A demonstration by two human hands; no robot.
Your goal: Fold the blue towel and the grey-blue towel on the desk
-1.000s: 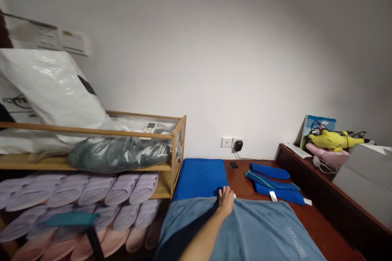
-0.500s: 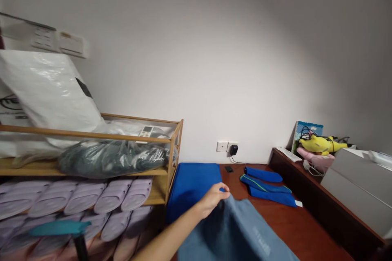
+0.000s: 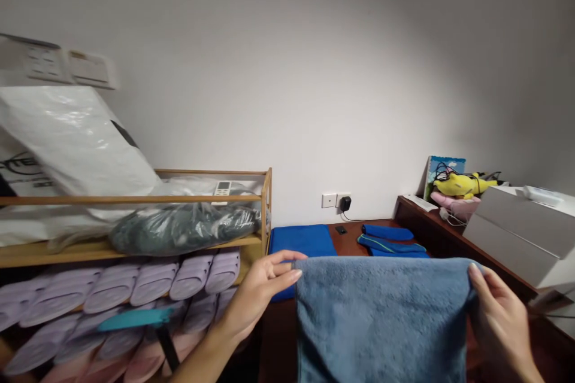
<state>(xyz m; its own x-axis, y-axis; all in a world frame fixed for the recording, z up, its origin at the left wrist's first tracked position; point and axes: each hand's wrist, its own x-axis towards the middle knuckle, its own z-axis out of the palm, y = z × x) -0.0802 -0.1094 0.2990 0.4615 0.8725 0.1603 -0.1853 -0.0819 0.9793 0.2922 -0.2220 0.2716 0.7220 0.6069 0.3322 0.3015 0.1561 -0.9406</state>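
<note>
left hand (image 3: 251, 296) and right hand (image 3: 503, 311) hold up a blue-grey towel (image 3: 381, 314); fingers (image 3: 287, 279) pinch its top corners.

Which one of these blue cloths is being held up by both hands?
The fuzzy grey-blue towel, its top edge stretched between the left hand and right hand; the brighter blue cloths behind it lie on the reddish-brown tabletop.
</note>
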